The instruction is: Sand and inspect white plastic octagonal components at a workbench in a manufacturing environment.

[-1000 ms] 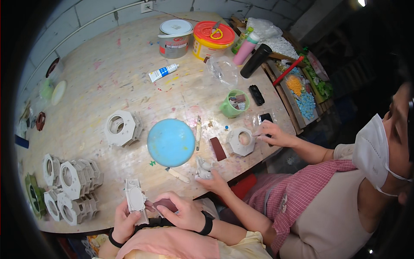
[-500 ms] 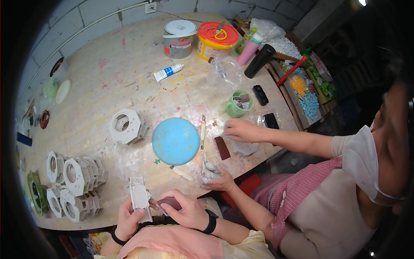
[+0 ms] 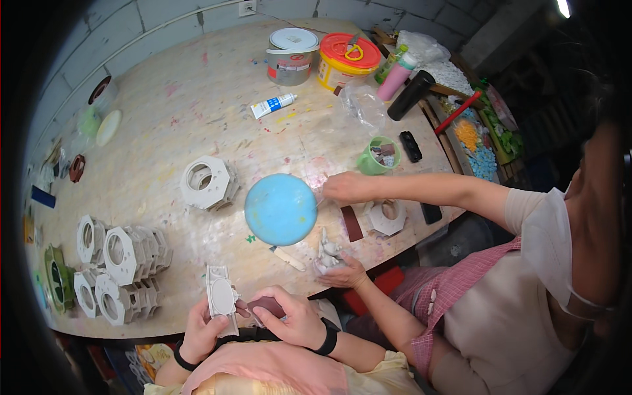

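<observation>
My left hand [image 3: 201, 330] is closed around a small off-white cast panel [image 3: 224, 295] with a raised oval in its middle, held upright above the table's near edge. Just to its right, my right hand [image 3: 293, 318] pinches a folded piece of brown sandpaper [image 3: 269, 305]. The sandpaper is close to the panel's right edge; I cannot tell whether they touch. Beyond my hands lies a pale-handled tool [image 3: 288, 258], beside a round blue disc [image 3: 281, 209].
A co-worker's hand [image 3: 345, 273] on the right holds a grey-white figurine [image 3: 328, 250]; their other hand [image 3: 347, 188] reaches beside the disc. White octagonal castings [image 3: 122, 257] stack at left. A green mug [image 3: 378, 157], brown strip [image 3: 352, 224] and buckets [image 3: 289, 66] stand farther off.
The whole view has shifted slightly. The co-worker's far hand has moved left to the disc's edge, where the craft knife lay, uncovering a white octagonal casting. My hands keep nearly the same hold.
</observation>
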Motion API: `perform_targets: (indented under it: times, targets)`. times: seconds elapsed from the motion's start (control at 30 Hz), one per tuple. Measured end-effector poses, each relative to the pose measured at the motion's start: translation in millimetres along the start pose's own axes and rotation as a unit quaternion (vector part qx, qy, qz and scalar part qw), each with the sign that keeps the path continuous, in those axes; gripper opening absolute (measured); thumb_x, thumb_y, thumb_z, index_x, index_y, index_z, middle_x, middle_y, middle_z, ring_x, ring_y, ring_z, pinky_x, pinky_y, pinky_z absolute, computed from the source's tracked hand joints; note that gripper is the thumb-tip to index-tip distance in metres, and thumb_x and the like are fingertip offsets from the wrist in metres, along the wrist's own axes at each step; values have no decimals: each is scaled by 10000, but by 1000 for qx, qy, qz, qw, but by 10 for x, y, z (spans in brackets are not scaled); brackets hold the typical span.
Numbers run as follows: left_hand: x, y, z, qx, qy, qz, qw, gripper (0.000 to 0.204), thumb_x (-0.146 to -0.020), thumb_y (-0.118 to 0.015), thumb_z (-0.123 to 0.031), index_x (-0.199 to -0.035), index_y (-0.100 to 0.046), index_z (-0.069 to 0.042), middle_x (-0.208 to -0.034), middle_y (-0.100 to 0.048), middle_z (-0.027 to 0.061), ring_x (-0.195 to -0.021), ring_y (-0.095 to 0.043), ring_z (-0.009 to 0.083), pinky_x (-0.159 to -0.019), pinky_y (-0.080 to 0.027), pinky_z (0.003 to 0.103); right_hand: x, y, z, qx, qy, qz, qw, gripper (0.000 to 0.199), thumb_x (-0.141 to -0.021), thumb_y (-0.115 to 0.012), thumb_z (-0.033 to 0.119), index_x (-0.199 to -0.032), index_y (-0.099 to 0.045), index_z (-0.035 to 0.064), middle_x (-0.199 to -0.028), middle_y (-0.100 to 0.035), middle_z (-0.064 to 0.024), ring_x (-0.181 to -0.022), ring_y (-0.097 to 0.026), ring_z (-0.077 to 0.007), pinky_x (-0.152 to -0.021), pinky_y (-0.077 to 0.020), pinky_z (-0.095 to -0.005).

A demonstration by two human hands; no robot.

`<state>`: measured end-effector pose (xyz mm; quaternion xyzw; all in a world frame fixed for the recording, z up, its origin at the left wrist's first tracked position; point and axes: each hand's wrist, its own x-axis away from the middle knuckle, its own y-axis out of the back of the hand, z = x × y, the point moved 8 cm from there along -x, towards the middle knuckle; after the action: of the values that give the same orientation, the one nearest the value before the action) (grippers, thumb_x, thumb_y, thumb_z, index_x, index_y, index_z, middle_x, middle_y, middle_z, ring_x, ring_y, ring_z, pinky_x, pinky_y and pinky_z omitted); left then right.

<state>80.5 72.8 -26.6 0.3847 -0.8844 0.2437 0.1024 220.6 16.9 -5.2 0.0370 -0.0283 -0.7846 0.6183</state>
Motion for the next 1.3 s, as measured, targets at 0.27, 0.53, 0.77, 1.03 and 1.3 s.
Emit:
perform_targets:
  times: [0.27, 0.53, 0.77, 1.03, 1.3]
  targets:
    - [162, 215, 10, 3, 1, -3, 1000, 503, -785, -597, -245, -1151, -438, 62, -1020, -578, 159, -924, -581, 244, -858, -441, 369, 1, -269, -8, -17, -12, 27, 999, 183, -826, -594, 106, -993, -551, 42, -761, -623, -70, -638, -616, -128, -574, -476, -245]
    - [287, 411, -6, 15, -1, -16, 1000, 499, -782, -597, -238, -1150, -439, 61, -1013, -581, 160, -923, -581, 244, -859, -440, 367, -5, -506, 13, -14, -14, 41, 999, 202, -823, -600, 106, -1007, -545, 44, -762, -625, -76, -647, -621, -134, -577, -476, -243]
    - [231, 477, 11, 15, 20, 20, 999, 508, -780, -603, -234, -1169, -439, 48, -1031, -580, 146, -933, -577, 228, -850, -445, 350, 51, -530, -35, 22, -32, -20, 999, 232, -815, -613, 89, -1030, -541, 37, -765, -633, -55, -681, -610, -91, -599, -478, -233]
    - [250, 506, -33, 6, 22, 55, 998, 485, -821, -597, -116, -1235, -396, 35, -1129, -544, 119, -1031, -525, 177, -909, -409, 320, 85, -446, 90, -59, -54, -84, 993, 254, -812, -609, 40, -1032, -491, -8, -812, -619, -60, -695, -588, -79, -624, -470, -208]
    - [295, 415, -48, -108, -29, 131, 985, 540, -785, -658, -106, -1228, -398, 61, -1183, -509, 141, -1103, -489, 184, -962, -377, 310, 45, -718, 197, -2, -50, 8, 999, 186, -802, -613, 46, -960, -529, -4, -751, -648, -75, -652, -623, -98, -566, -483, -217]
